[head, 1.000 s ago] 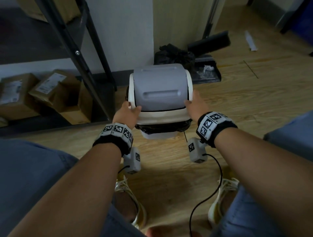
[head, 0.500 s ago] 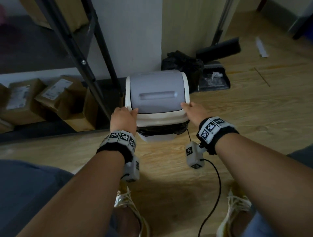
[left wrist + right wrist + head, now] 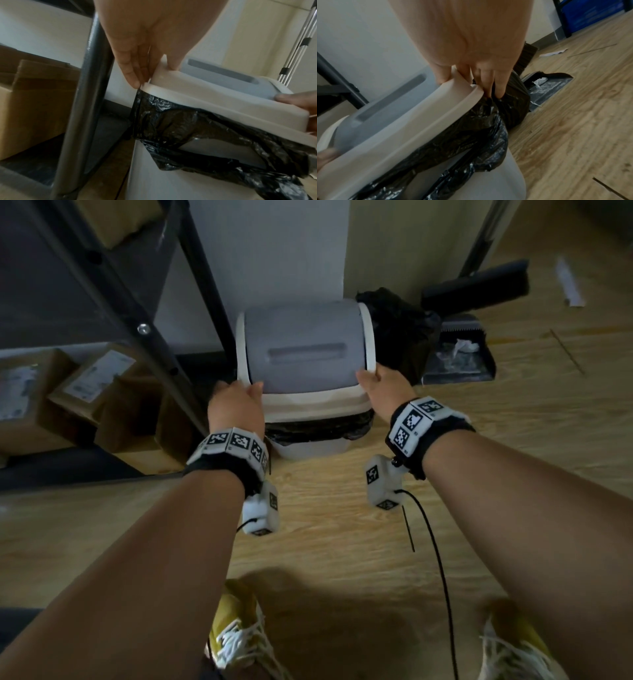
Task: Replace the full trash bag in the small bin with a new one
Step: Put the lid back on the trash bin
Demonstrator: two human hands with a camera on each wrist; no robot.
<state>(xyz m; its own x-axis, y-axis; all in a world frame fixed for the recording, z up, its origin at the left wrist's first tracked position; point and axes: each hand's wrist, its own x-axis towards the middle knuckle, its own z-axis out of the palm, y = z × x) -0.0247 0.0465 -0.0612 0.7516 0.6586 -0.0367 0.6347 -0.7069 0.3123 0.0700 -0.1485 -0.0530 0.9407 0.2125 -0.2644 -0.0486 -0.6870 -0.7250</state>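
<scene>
While the full trash bag sits in the small bin on the floor, left hand and right hand grip the lid frame by its side edges; bag removal and relining remain.

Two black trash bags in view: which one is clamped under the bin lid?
The black bag folded over the bin's rim, pinned beneath the white lid frame both hands grip. The other black bag sits loose on the floor behind the bin, beside the dustpan.

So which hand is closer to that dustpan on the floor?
Right. The right hand grips the bin lid on the side facing the dustpan; the left hand grips the lid's far side.
</scene>
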